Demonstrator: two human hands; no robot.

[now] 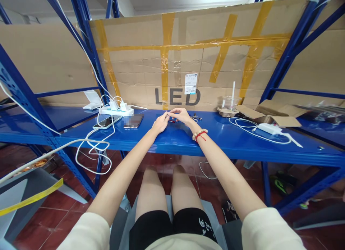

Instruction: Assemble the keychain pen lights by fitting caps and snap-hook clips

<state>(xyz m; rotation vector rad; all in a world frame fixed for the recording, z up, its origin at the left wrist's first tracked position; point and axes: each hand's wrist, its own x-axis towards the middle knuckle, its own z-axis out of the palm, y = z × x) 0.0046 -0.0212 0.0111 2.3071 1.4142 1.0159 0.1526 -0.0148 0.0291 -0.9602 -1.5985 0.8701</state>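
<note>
Above the blue shelf top [172, 144], my two hands meet fingertip to fingertip. My left hand [160, 123] is closed, its thumb and fingers pinched together. From the other side my right hand [181, 115] reaches in with bent fingers, also pinching at the same spot. Whatever lies between the fingertips is too small and too covered to name. Just below the right fingers a small red and dark item [171, 121] shows in part. Several small shiny metal pieces [196, 117] lie right behind my right wrist, which wears a beaded bracelet [199, 134].
To the left are two phones [133, 122] [107, 122], a white power strip [115, 110] and looping white cables [93, 142]. On the right stand a plastic cup with straw [230, 103], an opened carton [280, 111] and a white adapter [269, 128]. Cardboard [140, 70] walls the back.
</note>
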